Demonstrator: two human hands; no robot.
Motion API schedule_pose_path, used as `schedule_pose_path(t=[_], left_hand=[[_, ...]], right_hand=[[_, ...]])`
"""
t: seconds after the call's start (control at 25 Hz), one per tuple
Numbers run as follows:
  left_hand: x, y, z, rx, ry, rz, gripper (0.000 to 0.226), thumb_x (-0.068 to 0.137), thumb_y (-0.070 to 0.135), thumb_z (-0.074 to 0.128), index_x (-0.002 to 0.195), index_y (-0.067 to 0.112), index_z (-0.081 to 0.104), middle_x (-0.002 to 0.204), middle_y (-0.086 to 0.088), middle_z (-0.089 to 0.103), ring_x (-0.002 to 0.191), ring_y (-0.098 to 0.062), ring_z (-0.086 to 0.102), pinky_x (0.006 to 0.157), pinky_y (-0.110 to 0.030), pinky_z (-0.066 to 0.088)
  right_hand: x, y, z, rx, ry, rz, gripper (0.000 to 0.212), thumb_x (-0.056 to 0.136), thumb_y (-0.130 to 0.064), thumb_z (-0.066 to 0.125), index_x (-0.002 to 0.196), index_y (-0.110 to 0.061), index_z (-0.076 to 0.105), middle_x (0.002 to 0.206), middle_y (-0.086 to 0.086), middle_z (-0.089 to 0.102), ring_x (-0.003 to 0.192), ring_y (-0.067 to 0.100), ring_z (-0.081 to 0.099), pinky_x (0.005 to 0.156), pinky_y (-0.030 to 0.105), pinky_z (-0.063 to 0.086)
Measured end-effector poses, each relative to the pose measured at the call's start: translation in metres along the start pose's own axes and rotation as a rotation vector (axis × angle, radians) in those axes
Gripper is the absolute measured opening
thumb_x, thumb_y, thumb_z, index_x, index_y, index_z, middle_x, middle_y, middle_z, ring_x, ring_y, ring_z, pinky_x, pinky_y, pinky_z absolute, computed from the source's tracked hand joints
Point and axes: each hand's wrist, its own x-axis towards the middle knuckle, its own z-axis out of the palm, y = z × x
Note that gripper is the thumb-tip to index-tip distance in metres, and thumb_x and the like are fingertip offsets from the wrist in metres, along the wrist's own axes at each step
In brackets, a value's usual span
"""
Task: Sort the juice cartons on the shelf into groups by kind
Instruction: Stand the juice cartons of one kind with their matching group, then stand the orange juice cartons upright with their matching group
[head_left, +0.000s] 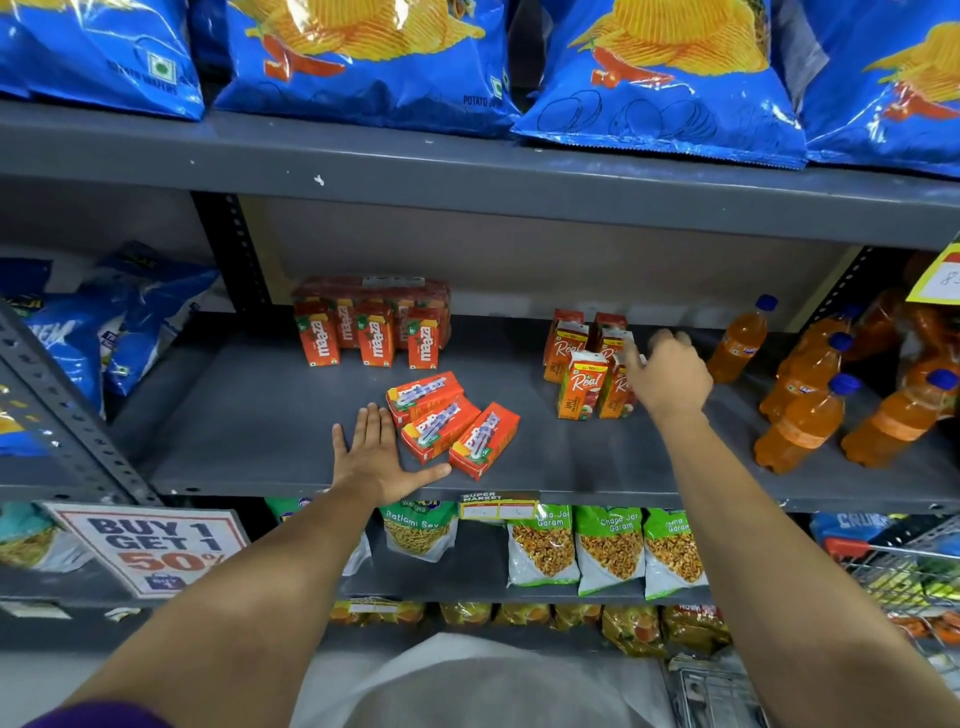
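On the grey metal shelf (249, 415), three red-orange Maaza juice cartons (452, 428) lay flat beside the open left hand (376, 457), pressed palm-down. More upright Maaza cartons (374, 335) stood behind. The right hand (667, 376) — fingers spread, gripping nothing — touched the upright orange Real cartons (582, 384), with orange soda bottles (802, 421) crowding the right.
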Motion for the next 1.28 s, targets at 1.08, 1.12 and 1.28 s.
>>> schedule_pose_path(t=[1.08,1.12,1.28], left_hand=[[0.014,-0.141,-0.033,0.05,0.002,0.091,0.137,0.047,0.101,0.018,0.152,0.018,-0.009,0.162,0.0,-0.015,0.148,-0.015,-0.014,0.118,-0.051,-0.012],[0.015,-0.15,-0.034,0.045,-0.003,0.083,0.138,0.046,0.102,0.018,0.152,0.018,-0.009,0.162,0.001,-0.014,0.148,-0.015,-0.014,0.118,-0.05,-0.012],[0.015,-0.172,-0.04,0.038,-0.038,0.082,0.139,0.047,0.101,0.022,0.152,0.017,-0.009,0.162,0.001,-0.013,0.148,-0.014,-0.013,0.119,-0.049,-0.01]], right_hand=[[-0.096,-0.228,0.027,0.634,-0.451,-0.354,0.063,0.059,-0.048,0.071,0.115,-0.026,0.054,0.095,-0.013,0.067,0.085,-0.003,0.064,0.076,0.017,0.051],[-0.101,-0.247,0.034,0.569,-0.44,-0.371,0.064,0.062,-0.051,0.071,0.118,-0.024,0.057,0.103,-0.006,0.069,0.094,0.009,0.065,0.081,0.027,0.053],[-0.12,-0.304,0.066,0.331,-0.428,-0.251,0.064,0.065,-0.056,0.076,0.113,-0.019,0.058,0.101,0.006,0.07,0.093,0.028,0.066,0.064,0.029,0.046]])
